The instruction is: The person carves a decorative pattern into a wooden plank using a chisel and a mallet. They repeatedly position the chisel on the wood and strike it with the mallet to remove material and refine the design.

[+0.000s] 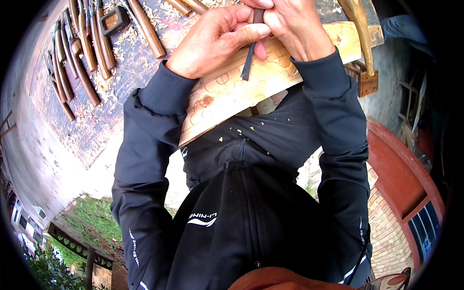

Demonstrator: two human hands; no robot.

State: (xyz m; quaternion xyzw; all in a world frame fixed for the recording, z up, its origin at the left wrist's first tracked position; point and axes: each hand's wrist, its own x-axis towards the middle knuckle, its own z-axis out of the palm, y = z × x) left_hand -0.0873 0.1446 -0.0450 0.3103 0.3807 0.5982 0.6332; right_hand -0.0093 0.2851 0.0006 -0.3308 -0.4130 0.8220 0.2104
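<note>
Both of my hands are on a dark metal carving chisel (248, 64), its flat blade tip pointing down at a pale wooden board (220, 107). My left hand (215, 41) closes round the shaft with the thumb pressed along it. Higher up, my right hand (296, 30) grips the same tool; its fingertips reach the picture's top edge, so the chisel's upper end is hidden. Curved scallop-like marks cover the board's face, and a brown knot (207, 100) shows near its left end. The board slants across the table edge above my lap.
Several wooden-handled chisels (87, 43) lie on the worn table (104, 113) at left, beside a dark square metal ring (115, 21). Wood shavings (140, 60) are strewn about. At right, a tool with a curved wooden handle (360, 29) and blocky head (369, 83) stands by the board's end.
</note>
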